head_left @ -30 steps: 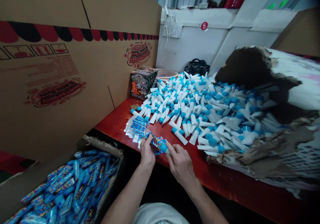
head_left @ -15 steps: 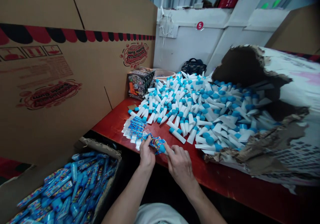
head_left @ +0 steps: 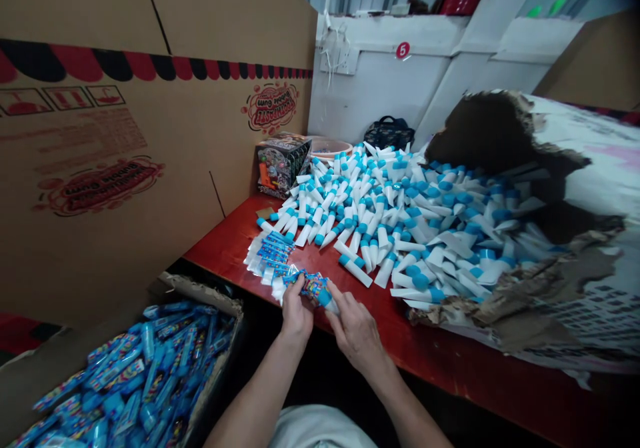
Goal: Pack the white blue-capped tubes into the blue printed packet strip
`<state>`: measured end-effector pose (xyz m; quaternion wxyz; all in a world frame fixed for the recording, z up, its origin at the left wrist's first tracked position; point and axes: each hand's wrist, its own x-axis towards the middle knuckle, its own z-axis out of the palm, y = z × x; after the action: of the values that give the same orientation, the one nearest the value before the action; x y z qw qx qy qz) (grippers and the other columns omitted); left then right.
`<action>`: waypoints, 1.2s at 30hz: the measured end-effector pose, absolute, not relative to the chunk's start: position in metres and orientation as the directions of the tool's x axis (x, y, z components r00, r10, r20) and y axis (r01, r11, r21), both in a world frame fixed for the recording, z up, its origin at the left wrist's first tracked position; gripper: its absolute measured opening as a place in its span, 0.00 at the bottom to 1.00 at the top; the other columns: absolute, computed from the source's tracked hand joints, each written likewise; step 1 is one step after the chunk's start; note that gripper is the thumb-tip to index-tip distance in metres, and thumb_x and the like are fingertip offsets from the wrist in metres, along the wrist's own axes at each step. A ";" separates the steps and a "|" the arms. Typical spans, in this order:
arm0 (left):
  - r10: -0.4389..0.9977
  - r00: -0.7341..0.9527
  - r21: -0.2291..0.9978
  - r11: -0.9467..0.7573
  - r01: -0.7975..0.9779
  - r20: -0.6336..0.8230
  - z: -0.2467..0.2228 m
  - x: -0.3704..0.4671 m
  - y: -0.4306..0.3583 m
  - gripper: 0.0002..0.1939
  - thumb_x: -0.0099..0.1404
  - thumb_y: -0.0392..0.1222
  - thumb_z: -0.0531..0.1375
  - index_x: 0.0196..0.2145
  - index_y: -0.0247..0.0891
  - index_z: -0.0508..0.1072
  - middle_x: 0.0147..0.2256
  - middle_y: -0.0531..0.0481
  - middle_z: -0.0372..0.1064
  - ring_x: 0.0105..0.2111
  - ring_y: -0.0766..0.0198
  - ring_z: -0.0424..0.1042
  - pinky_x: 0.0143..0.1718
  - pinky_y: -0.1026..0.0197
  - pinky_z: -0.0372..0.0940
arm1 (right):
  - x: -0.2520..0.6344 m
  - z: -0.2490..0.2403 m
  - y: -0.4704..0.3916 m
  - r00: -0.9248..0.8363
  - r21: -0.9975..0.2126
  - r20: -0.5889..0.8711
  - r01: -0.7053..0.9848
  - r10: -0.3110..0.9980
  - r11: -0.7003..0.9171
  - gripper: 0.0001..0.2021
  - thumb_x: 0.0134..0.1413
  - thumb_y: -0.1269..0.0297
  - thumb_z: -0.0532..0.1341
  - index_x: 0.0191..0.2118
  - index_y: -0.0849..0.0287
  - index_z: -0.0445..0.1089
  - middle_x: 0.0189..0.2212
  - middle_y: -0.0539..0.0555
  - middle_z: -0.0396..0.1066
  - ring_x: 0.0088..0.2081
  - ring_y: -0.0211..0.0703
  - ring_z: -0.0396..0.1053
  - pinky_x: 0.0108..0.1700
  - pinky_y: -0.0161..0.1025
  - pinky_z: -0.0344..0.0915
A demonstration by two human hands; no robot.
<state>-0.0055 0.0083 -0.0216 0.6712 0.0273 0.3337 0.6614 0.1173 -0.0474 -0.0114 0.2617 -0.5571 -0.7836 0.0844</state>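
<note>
Low on the left, a box [head_left: 223,300] holds wrapped blue tubes [head_left: 133,385]. At the red table's [head_left: 450,360] near edge, the left hand [head_left: 297,311] pinches a printed wrapper [head_left: 313,285] between thumb and fingers; the right hand [head_left: 356,328] pinches a white tube [head_left: 331,305], its blue cap [head_left: 325,297] at the wrapper; whether inside is unclear. More wrappers [head_left: 274,249] lie fanned just beyond. Farther back spreads a pile of similar tubes [head_left: 383,211], with a dark bag [head_left: 389,133] behind.
</note>
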 end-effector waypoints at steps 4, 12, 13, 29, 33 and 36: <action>0.854 -0.082 0.404 0.157 -0.901 -0.514 -0.019 -0.012 0.015 0.02 0.59 0.32 0.58 0.28 0.34 0.69 0.23 0.51 0.71 0.21 0.64 0.70 0.25 0.61 0.66 | 0.121 -0.013 -0.049 -0.241 -0.639 0.302 0.667 0.922 0.384 0.24 0.60 0.66 0.53 0.62 0.55 0.55 0.48 0.58 0.66 0.47 0.47 0.67 0.47 0.41 0.66; 0.839 -0.110 0.417 0.146 -0.897 -0.532 -0.023 -0.015 0.015 0.04 0.57 0.34 0.61 0.27 0.35 0.68 0.20 0.53 0.68 0.17 0.66 0.68 0.21 0.64 0.64 | 0.119 -0.007 -0.059 -0.208 -0.722 0.422 0.512 0.883 0.465 0.18 0.59 0.67 0.56 0.55 0.54 0.61 0.44 0.55 0.67 0.45 0.45 0.67 0.47 0.40 0.65; 0.841 -0.135 0.423 0.119 -0.898 -0.524 -0.023 -0.014 0.014 0.03 0.57 0.33 0.61 0.27 0.35 0.68 0.20 0.54 0.69 0.18 0.67 0.68 0.21 0.64 0.65 | 0.117 -0.005 -0.060 -0.214 -0.705 0.434 0.523 0.875 0.478 0.18 0.59 0.68 0.56 0.55 0.54 0.61 0.44 0.56 0.67 0.45 0.45 0.67 0.47 0.40 0.64; 0.899 -0.135 0.460 0.081 -0.884 -0.418 -0.022 -0.007 0.004 0.06 0.52 0.34 0.66 0.26 0.34 0.71 0.23 0.54 0.70 0.23 0.67 0.70 0.29 0.64 0.65 | 0.108 -0.003 -0.054 -0.328 -0.388 0.312 0.813 0.892 0.434 0.27 0.58 0.71 0.53 0.63 0.55 0.53 0.43 0.59 0.67 0.41 0.50 0.67 0.42 0.45 0.66; 0.917 -0.035 0.388 0.133 -0.912 -0.397 -0.018 -0.008 -0.002 0.08 0.56 0.42 0.64 0.31 0.35 0.73 0.28 0.51 0.73 0.28 0.63 0.72 0.35 0.60 0.66 | 0.109 -0.005 -0.054 -0.302 -0.496 0.289 0.765 0.908 0.412 0.27 0.58 0.72 0.52 0.63 0.54 0.53 0.47 0.59 0.66 0.46 0.49 0.67 0.46 0.44 0.68; 0.941 0.115 0.402 0.244 -0.883 -0.319 -0.014 -0.006 -0.012 0.16 0.59 0.51 0.61 0.35 0.33 0.75 0.30 0.46 0.74 0.33 0.58 0.74 0.40 0.57 0.66 | 0.111 -0.011 -0.052 -0.263 -0.565 0.301 0.725 0.917 0.394 0.26 0.58 0.73 0.52 0.62 0.54 0.53 0.51 0.58 0.64 0.52 0.48 0.65 0.51 0.45 0.66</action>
<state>-0.0063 -0.0122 -0.0143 0.7446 0.0560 0.2602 0.6122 0.1111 -0.0524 -0.0106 0.3011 -0.5269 -0.7787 0.1594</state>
